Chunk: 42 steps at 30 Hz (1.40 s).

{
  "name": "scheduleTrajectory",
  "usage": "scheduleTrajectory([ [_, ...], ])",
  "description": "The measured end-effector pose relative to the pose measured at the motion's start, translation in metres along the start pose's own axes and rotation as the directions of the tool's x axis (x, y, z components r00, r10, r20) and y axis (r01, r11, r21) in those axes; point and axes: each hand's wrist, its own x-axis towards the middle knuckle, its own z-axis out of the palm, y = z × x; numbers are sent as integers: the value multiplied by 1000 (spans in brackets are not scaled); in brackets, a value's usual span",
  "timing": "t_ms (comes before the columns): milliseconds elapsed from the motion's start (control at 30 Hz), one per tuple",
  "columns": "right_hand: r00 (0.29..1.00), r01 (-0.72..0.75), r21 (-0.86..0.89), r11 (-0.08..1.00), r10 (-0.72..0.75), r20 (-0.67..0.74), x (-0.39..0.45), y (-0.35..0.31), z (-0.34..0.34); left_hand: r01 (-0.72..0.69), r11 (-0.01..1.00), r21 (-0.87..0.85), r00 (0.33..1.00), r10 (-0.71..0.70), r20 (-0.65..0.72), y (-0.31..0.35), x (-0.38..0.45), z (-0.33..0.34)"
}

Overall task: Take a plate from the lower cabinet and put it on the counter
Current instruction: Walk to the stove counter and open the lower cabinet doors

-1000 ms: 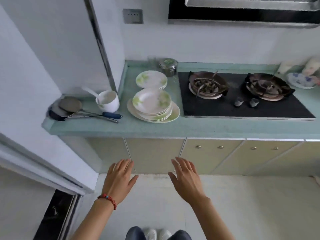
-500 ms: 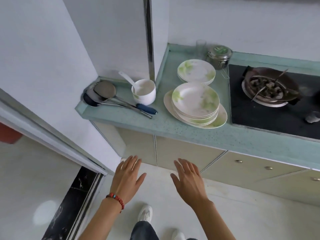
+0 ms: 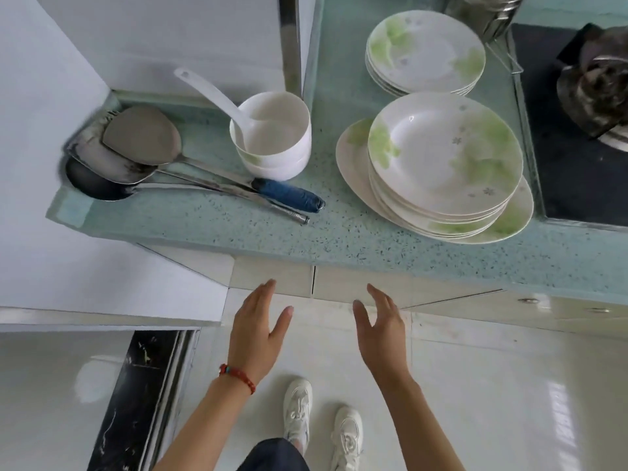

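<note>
A: Two hands, left hand [image 3: 258,326] and right hand [image 3: 382,326], fingers spread, empty, now nearer the shut lower cabinet [image 3: 339,282] than before.

B: Plate location? Concealed inside; door opening pending, counter [image 3: 221,229] above.

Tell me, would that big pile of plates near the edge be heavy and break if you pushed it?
Probably heavy: the plate stack is several glossy, ceramic-looking plates deep. Pushed, it would likely slide as one on the speckled counter, though the smooth upper plates might shift. It sits close to the front edge, so a hard shove could tip some off; they look breakable.
</note>
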Motion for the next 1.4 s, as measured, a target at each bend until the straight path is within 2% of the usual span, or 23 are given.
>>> scheduleTrajectory([
  [33, 980, -199, 288, 937, 197, 35, 8, -6, 7, 119, 969, -218, 992, -126, -20, 1, 9, 8],
  [67, 937, -340, 538, 771, 330, 119, 16, -11, 13, 227, 880, -417, 968, -253, -7, 4, 18, 14],
  [100, 898, -412, 701, 583, 391, 202, 24, -15, 19, 309, 759, -573, 934, -357, 31, 7, 27, 18],
  [133, 879, -429, 795, 429, 403, 256, 30, -16, 25, 354, 637, -685, 901, -428, 67, 11, 36, 22],
  [200, 883, -398, 873, 282, 374, 282, 40, -21, 33, 369, 416, -831, 861, -490, 136, 17, 49, 23],
  [267, 894, -377, 904, 200, 333, 299, 44, -25, 38, 348, 247, -904, 860, -467, 203, 18, 60, 23],
  [400, 883, -397, 918, 25, 284, 374, 47, -30, 45, 360, -18, -933, 873, -346, 344, 16, 66, 27],
  [500, 878, -407, 912, -43, 258, 404, 46, -32, 47, 367, -112, -924, 874, -300, 383, 16, 64, 27],
  [633, 868, -424, 905, -25, 275, 414, 38, -27, 45, 376, -187, -907, 844, -334, 419, 17, 56, 25],
  [767, 866, -408, 912, 39, 334, 373, 11, -17, 45, 409, -138, -902, 781, -458, 424, 13, 33, 22],
  [833, 854, -403, 910, 100, 398, 335, -3, -9, 44, 428, -52, -902, 758, -522, 390, 9, 16, 21],
  [933, 844, -418, 874, 248, 461, 274, -23, 2, 42, 457, 111, -883, 739, -600, 307, 0, -12, 19],
  [1067, 830, -428, 814, 393, 528, 181, -46, 13, 41, 480, 200, -854, 706, -666, 241, -17, -40, 14],
  [1200, 839, -431, 724, 539, 535, 101, -68, 27, 34, 493, 291, -820, 705, -686, 180, -33, -61, 9],
  [1400, 866, -411, 686, 600, 492, 89, -101, 55, 12, 462, 365, -809, 718, -689, 100, -56, -86, -3],
])
